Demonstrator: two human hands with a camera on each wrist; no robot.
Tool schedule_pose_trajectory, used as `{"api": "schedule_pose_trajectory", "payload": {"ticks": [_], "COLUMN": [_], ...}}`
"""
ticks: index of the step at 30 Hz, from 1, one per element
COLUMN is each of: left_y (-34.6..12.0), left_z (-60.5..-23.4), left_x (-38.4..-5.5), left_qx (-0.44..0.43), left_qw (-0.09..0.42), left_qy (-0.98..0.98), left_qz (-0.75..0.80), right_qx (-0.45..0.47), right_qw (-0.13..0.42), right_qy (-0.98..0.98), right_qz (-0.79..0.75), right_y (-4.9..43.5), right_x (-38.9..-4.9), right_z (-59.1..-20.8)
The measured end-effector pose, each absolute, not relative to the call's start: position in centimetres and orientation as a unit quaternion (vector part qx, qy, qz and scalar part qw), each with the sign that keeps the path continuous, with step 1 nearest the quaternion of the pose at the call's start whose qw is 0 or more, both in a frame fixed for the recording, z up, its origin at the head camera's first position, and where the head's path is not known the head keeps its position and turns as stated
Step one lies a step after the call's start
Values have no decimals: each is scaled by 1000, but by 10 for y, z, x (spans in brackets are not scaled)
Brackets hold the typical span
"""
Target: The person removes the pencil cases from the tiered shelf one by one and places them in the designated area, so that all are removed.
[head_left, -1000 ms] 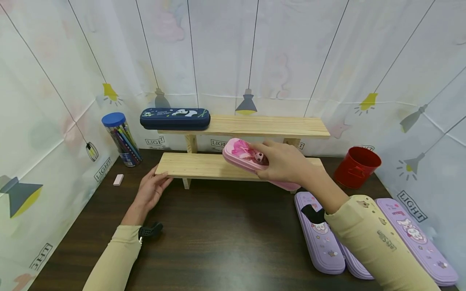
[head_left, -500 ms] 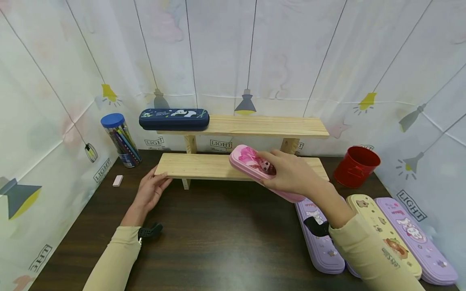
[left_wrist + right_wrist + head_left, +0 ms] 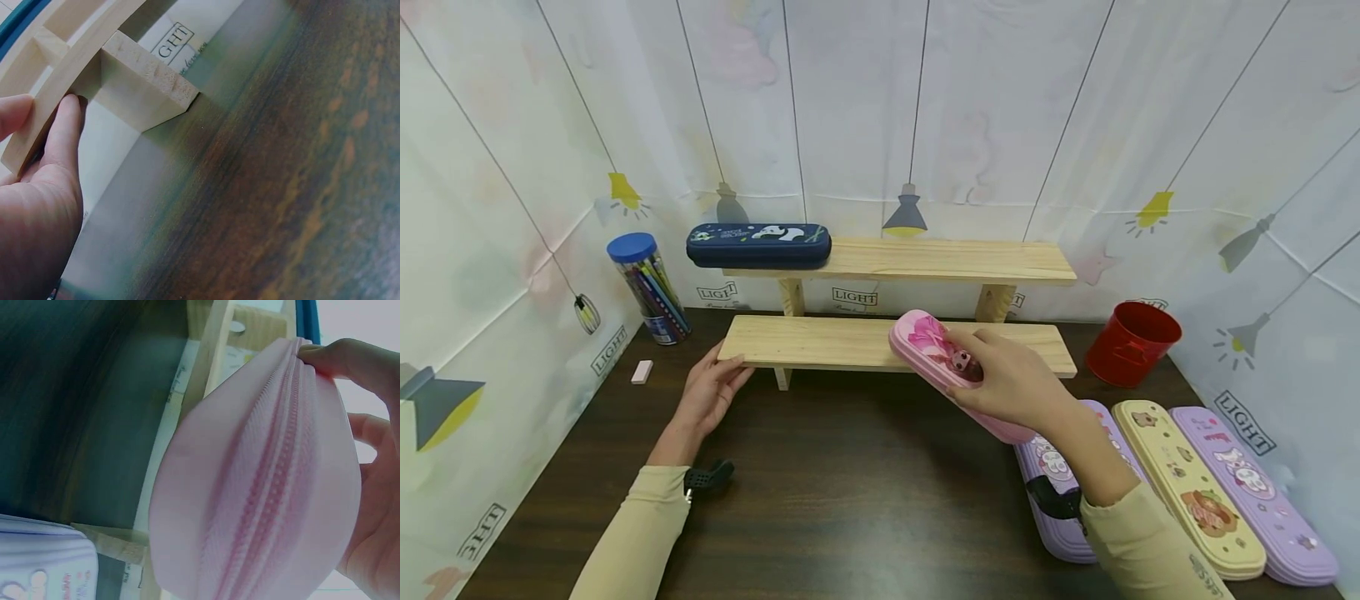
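Note:
A pink zipped pencil case (image 3: 925, 354) with a doll picture on its lid is gripped by my right hand (image 3: 1018, 375). The case slants down to the right, overlapping the lower shelf's front edge in the head view. Its zip side (image 3: 269, 475) fills the middle of the right wrist view, the thumb near one end. At the left end of the wooden two-tier rack, my left hand (image 3: 711, 390) holds the lower shelf board (image 3: 812, 340). In the left wrist view, fingers (image 3: 62, 134) reach under the board and the thumb lies against its edge.
A navy panda pencil case (image 3: 758, 246) lies on the upper shelf (image 3: 940, 260). Left stands a blue-lidded jar (image 3: 651, 292) of pencils near an eraser (image 3: 642, 372). Right are a red bucket (image 3: 1131, 346), a yellow pencil case (image 3: 1187, 492) and purple ones (image 3: 1255, 492) on the dark table (image 3: 850, 500).
My right hand has moved the pink pencil case right and towards me, off the middle of the lower shelf, and tilted it more steeply. My left hand stays on the shelf end.

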State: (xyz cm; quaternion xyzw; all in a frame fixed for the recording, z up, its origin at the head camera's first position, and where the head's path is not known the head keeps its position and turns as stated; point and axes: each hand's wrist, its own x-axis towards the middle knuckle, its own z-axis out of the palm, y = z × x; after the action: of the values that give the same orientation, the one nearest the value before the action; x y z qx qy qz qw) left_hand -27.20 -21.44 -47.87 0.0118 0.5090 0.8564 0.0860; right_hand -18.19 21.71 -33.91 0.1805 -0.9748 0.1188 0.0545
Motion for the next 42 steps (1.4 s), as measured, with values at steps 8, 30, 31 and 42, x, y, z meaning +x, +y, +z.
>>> {"api": "schedule_pose_trajectory", "payload": {"ticks": [8, 30, 31, 42], "left_y": [-215, -215, -215, -215], "left_z": [-479, -479, -480, -478], "left_x": [-273, -274, -274, -272], "left_qx": [10, 15, 15, 16], "left_qw": [90, 94, 94, 94], "left_qy": [506, 496, 494, 487], "left_qz": [858, 863, 864, 868], "right_qx": [148, 140, 140, 118], "right_qw": [41, 31, 30, 9], "right_qy": [-979, -977, -977, -981], "right_qz": [137, 155, 155, 150], "right_y": [229, 223, 222, 217], "right_x": [-173, -136, -136, -128], "right_z": [-352, -393, -393, -407]}}
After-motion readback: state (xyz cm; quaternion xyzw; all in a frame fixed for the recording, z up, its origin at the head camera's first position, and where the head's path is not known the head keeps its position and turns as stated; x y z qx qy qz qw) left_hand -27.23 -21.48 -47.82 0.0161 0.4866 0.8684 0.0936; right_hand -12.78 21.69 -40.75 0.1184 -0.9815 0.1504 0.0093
